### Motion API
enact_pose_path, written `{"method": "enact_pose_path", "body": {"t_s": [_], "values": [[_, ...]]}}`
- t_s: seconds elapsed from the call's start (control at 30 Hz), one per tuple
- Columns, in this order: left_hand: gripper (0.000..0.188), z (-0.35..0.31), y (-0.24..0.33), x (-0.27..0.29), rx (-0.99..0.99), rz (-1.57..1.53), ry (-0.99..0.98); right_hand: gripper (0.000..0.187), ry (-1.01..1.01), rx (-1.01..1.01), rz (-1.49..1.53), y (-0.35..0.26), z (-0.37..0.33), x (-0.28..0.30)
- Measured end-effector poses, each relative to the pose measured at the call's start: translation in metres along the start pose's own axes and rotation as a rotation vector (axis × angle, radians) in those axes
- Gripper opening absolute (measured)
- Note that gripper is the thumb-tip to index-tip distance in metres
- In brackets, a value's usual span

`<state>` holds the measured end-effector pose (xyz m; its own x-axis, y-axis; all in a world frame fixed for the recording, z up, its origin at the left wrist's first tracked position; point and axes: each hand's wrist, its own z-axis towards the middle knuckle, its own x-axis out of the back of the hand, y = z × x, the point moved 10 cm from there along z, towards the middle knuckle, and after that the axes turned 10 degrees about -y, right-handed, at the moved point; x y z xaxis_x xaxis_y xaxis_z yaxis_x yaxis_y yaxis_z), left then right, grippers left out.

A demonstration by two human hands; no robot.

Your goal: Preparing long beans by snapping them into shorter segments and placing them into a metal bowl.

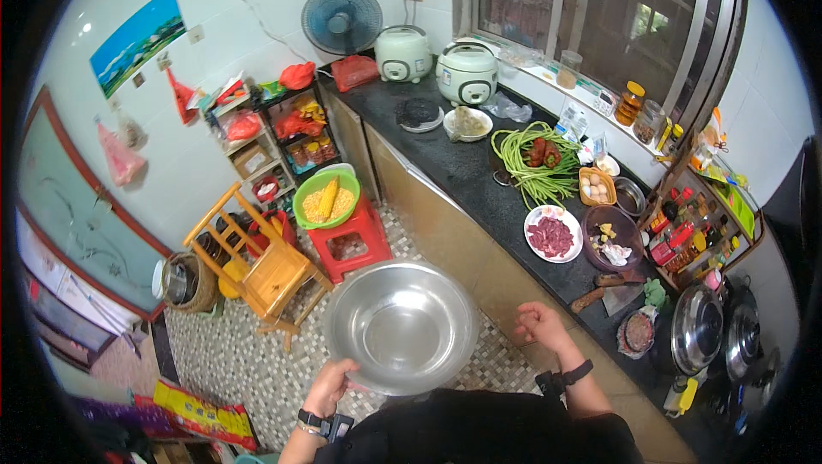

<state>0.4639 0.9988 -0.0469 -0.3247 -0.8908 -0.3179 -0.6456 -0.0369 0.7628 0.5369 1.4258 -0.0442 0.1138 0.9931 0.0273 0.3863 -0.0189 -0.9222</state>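
Observation:
A large stainless steel basin (402, 327) is held in front of me, with nothing in it. My left hand (330, 387) grips its near-left rim, thumb over the edge. Off the basin's right side, my right hand (541, 324) hovers with fingers loosely bent and apart, holding nothing I can see. It is near the counter's front edge. Beyond the basin, a green bowl (310, 223) of loose corn kernels with a corn cob (328, 199) across them rests on a red plastic stool (349, 246).
A wooden chair (265, 271) stands left of the stool. Along the dark counter (411, 147) are rice cookers (467, 74), long green beans (514, 151), eggs (595, 186), a plate of sliced meat (552, 235), a brown bowl (612, 246), a cleaver (621, 297) and lidded pots (696, 327).

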Motion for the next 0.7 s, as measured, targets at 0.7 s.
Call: {"method": "enact_pose_path", "body": {"t_s": [0.7], "values": [[0.022,0.392,0.222,-0.075,0.084,0.411,-0.379,0.036,0.853,-0.146,0.703,0.073,0.104,0.135]]}}
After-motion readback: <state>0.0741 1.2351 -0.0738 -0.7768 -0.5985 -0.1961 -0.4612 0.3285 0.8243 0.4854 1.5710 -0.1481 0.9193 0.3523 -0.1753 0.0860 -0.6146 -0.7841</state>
